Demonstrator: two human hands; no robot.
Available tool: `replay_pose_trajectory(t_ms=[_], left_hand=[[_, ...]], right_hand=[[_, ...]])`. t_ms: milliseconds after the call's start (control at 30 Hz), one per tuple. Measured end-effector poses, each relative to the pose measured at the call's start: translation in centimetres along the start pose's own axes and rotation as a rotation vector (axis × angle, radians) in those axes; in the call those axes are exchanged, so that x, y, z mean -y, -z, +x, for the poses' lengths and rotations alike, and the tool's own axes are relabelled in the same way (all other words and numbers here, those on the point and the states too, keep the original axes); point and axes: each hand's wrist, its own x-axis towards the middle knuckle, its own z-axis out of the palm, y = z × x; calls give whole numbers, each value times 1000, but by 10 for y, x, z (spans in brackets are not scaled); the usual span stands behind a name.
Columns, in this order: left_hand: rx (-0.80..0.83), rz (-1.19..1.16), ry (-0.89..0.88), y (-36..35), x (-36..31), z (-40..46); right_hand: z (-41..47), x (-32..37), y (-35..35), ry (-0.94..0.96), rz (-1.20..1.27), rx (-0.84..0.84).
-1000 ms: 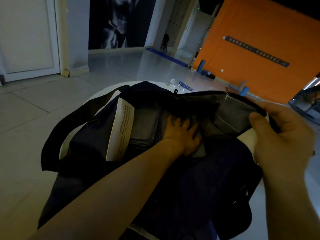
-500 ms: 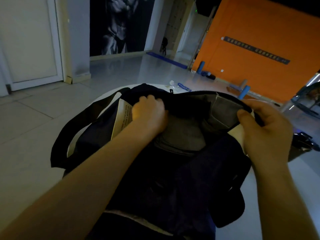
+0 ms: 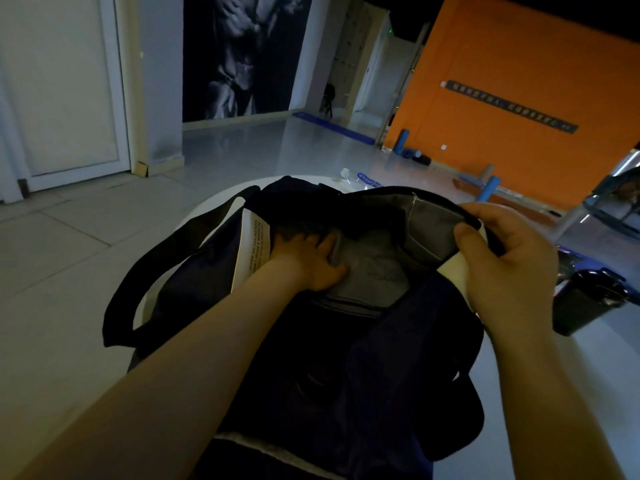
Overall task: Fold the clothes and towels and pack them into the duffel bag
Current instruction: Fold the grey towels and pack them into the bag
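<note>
A dark navy duffel bag [image 3: 381, 375] lies open on a round white table [image 3: 214, 206]. Inside it sits a folded grey cloth [image 3: 374, 268]. My left hand [image 3: 304, 261] reaches into the opening at the cloth's left edge, with the thumb on the grey fabric and the fingertips hidden in the dark interior. My right hand [image 3: 505, 265] pinches the right rim of the opening, thumb on the grey lining, and holds it up. A white printed label [image 3: 251, 247] stands at the bag's left inner wall. The bag's strap [image 3: 138, 282] loops off the table to the left.
A plastic water bottle [image 3: 360, 178] lies on the table behind the bag. A black bin [image 3: 585, 303] stands on the floor at the right. Blue foam rollers [image 3: 401, 142] rest by the orange wall. Tiled floor stretches to the left.
My left hand went from lying flat on the cloth up to the bag's left rim, then back down beside the cloth. My right hand kept hold of the right rim.
</note>
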Motion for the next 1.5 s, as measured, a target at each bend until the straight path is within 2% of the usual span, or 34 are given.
replay_pose_trajectory(t_ms=[67, 133, 200, 300, 400, 500, 567, 633, 700, 767, 833, 1033, 1300, 1500], left_hand=[[-118, -63, -15, -4, -1, -5], [-303, -108, -41, -9, 0, -17], [-384, -113, -119, -14, -1, -30], [-280, 32, -262, -25, -5, -49], [-229, 155, -190, -31, -6, -61], [-265, 122, -228, -29, -3, -79], [-372, 50, -304, -25, 3, -101], [-489, -31, -362, -33, 14, -122], [-539, -119, -330, -48, 24, -146], [-577, -168, -279, -66, 33, -169], [-557, -167, -256, -83, 38, -186], [-435, -94, -315, -103, 45, -181], [-398, 24, -305, -90, 58, -91], [-404, -34, -218, -86, 65, -13]], right_hand=[[-2, -2, 3, -15, 1, 4], [-4, -4, 5, -27, 7, 5], [-6, -5, 5, -32, 5, 8], [-8, -5, 1, -40, -6, 6], [-10, -6, 1, -52, -10, 8], [-21, -10, 6, -49, -14, 22], [-37, -14, 9, 6, -34, 86], [-60, -20, 9, 21, -35, 244], [-86, -27, 3, 1, -64, 425], [-112, -34, -7, 119, -223, 509], [-133, -42, -16, 199, -338, 563], [-143, -52, -39, 145, -425, 534], [-91, -86, -85, 23, -348, 534], [-28, -127, -131, -11, -339, 601]])
